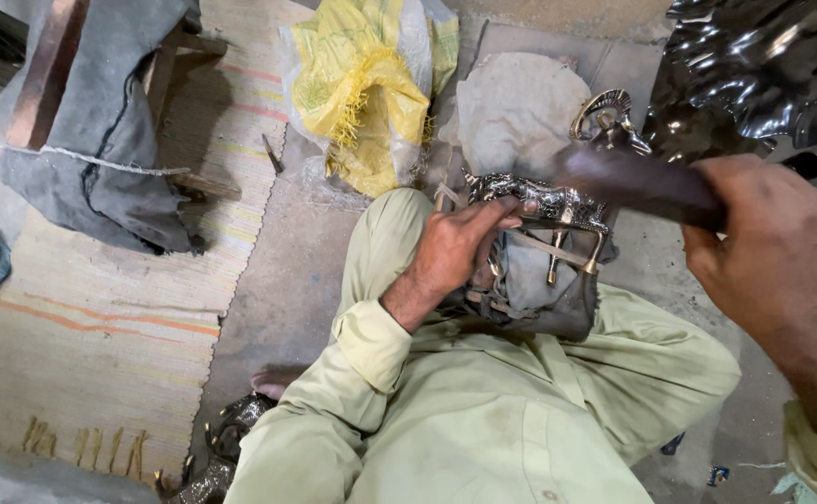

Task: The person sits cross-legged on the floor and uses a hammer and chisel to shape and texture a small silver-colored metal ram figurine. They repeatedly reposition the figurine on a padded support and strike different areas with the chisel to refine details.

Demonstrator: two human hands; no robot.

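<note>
Concrete floor (282,280) under striped mat (91,345), perhaps yellow sacking (362,93).

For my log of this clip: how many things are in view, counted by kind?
Metal animal figures: 2, one under the left hand on the lap, one on the floor by the foot
Dark tools: 1, in the right hand
Yellow sacks: 1
Striped mats: 1
Grey cloths: 1
Total: 6
</note>
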